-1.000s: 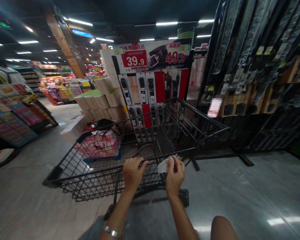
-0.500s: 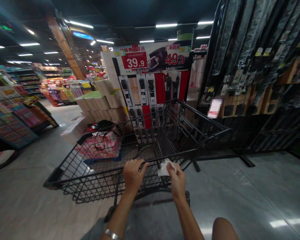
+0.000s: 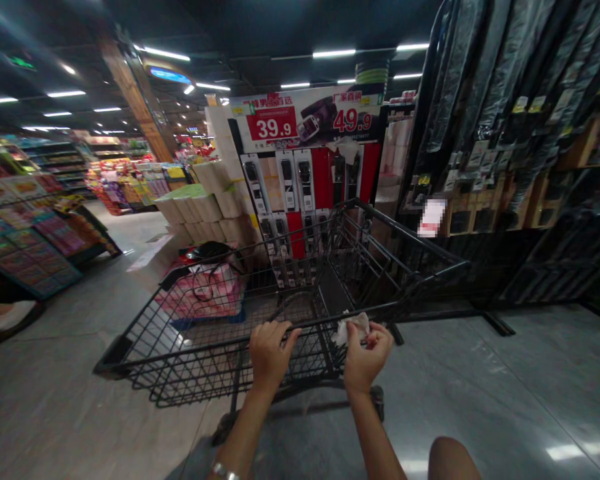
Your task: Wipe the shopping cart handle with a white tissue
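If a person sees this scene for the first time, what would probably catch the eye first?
Probably the black shopping cart, standing across the middle of the view, with the left hand curled over its near edge. To the right, at that edge, the right hand holds a crumpled white tissue. Behind the cart, a large sign showing 39.9 and 49.9 also stands out.

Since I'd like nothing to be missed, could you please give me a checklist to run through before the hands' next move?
1. Left hand on the cart rail: ok, fingers over it.
2. Right hand holding the tissue: ok, pinched at the fingertips.
3. Tissue spread flat: not ok, it is crumpled.
4. Tissue touching the cart rail: cannot tell.
5. Cart wheels locked: cannot tell.
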A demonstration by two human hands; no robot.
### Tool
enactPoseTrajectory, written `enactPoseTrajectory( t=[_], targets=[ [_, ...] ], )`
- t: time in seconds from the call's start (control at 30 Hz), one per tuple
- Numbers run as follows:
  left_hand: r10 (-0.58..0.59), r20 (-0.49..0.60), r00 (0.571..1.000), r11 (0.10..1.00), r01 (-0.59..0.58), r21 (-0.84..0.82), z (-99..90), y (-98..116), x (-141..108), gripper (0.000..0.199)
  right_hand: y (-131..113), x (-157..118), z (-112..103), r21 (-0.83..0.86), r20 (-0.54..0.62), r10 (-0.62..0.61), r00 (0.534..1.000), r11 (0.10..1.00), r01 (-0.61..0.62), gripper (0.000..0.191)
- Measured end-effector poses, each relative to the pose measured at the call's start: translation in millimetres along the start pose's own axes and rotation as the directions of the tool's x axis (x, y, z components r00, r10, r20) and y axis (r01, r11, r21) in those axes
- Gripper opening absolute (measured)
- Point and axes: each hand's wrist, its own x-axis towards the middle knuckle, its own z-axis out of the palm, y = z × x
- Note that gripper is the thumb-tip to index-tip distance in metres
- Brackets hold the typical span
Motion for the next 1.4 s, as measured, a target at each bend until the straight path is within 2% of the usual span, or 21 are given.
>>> enactPoseTrajectory(
  t=[0.07,0.17,0.37,0.5,0.67,0.77,0.93,1.0,1.07,1.17,1.27,1.33,1.4],
  targets=[
    [0.000,0.002,1.000,1.000,0.000,0.010,-0.6,0,0,0.026,0,0,-2,-0.014,0.035,-0.066,0.997,0.998,0.067,0.034],
    [0.004,0.004,1.000,1.000,-0.004,0.017,-1.2,1,0,0.027,3,-3,-4,-0.012,0.136,-0.074,0.988,0.997,0.076,0.020],
    [-0.008,-0.003,1.000,1.000,0.008,0.009,-0.5,3,1,0.026,12,-12,-5,-0.082,0.236,0.010,0.972,0.997,0.010,0.032],
    [-0.023,0.015,1.000,1.000,0.023,-0.007,0.8,3,1,0.026,13,-11,-4,-0.094,0.257,0.057,0.965,0.995,-0.034,0.031],
    [-0.026,0.012,1.000,1.000,0.027,-0.001,3.1,2,0,0.025,10,-10,-4,-0.107,0.292,0.260,0.920,0.965,-0.238,0.034],
    [-0.023,0.010,1.000,1.000,0.023,0.001,3.6,3,0,0.024,5,-10,-3,-0.012,0.298,0.361,0.884,0.927,-0.375,0.037],
    [-0.005,-0.009,1.000,1.000,0.006,0.005,3.1,3,1,0.024,-9,-7,3,0.096,0.364,0.416,0.833,0.873,-0.478,0.037],
    [-0.001,-0.011,1.000,1.000,0.001,0.012,3.2,3,1,0.025,-11,-7,4,0.105,0.366,0.408,0.836,0.875,-0.473,0.038],
    [0.002,-0.010,1.000,1.000,-0.002,0.018,3.4,2,0,0.025,-10,-8,3,0.084,0.343,0.378,0.860,0.900,-0.428,0.038],
    [0.011,-0.015,1.000,1.000,-0.011,0.018,3.5,2,0,0.024,-4,-11,-1,-0.009,0.324,0.243,0.914,0.967,-0.254,0.032],
    [0.013,-0.019,1.000,1.000,-0.013,0.018,3.5,2,0,0.024,2,-13,-5,-0.083,0.340,0.105,0.934,0.993,-0.082,0.025],
    [0.010,-0.018,1.000,1.000,-0.009,0.018,3.8,2,0,0.024,7,-13,-6,-0.108,0.337,0.091,0.937,0.992,-0.058,0.025],
    [0.007,-0.015,1.000,1.000,-0.007,0.017,4.2,2,0,0.024,13,-15,-5,-0.111,0.339,0.153,0.928,0.986,-0.122,0.026]
  ],
)
